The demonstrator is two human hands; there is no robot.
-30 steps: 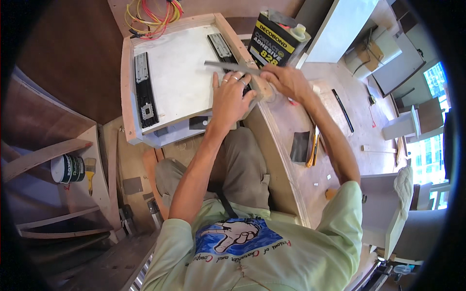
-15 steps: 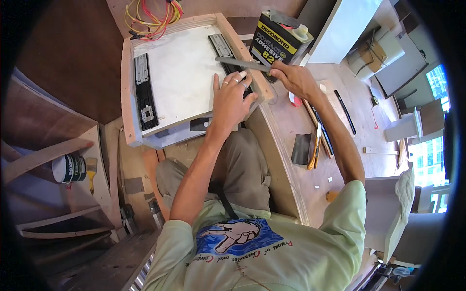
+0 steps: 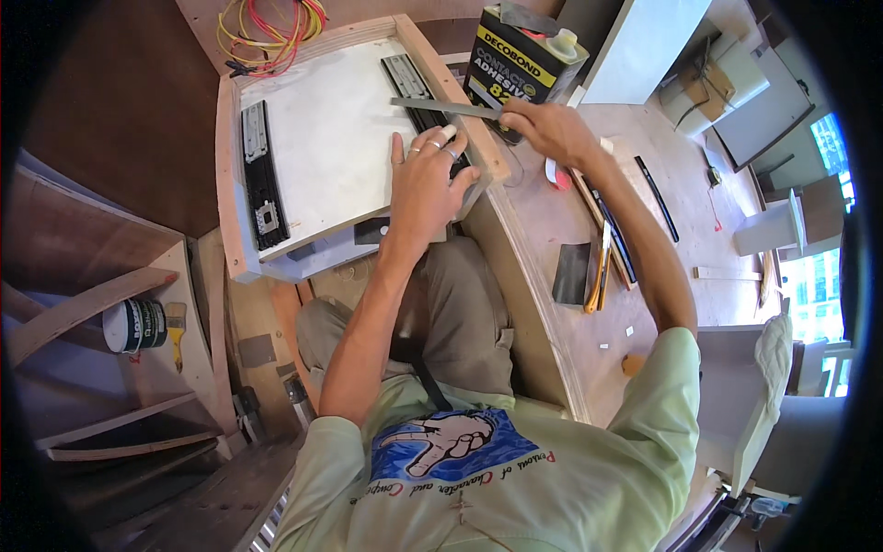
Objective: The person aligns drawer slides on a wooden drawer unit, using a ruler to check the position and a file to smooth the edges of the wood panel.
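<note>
My right hand is closed round one end of a long, flat grey metal file. The file lies across the right side of a shallow wooden frame, above the black-and-silver drawer slide there. Just nearer to me, my left hand rests with fingers spread on the frame's near right part, covering some of that slide. It wears rings, and one fingertip has a white wrapping. A white panel fills the frame, and a second drawer slide runs along its left side.
A dark rectangular can stands right behind the frame. On the worktop to the right lie a yellow cutter knife, a dark sheet piece and a black strip. Coiled wires sit far left; a tub and brush lower left.
The whole view has shifted slightly, moving the scene up and left. Against the frame, the file and both hands keep nearly the same places.
</note>
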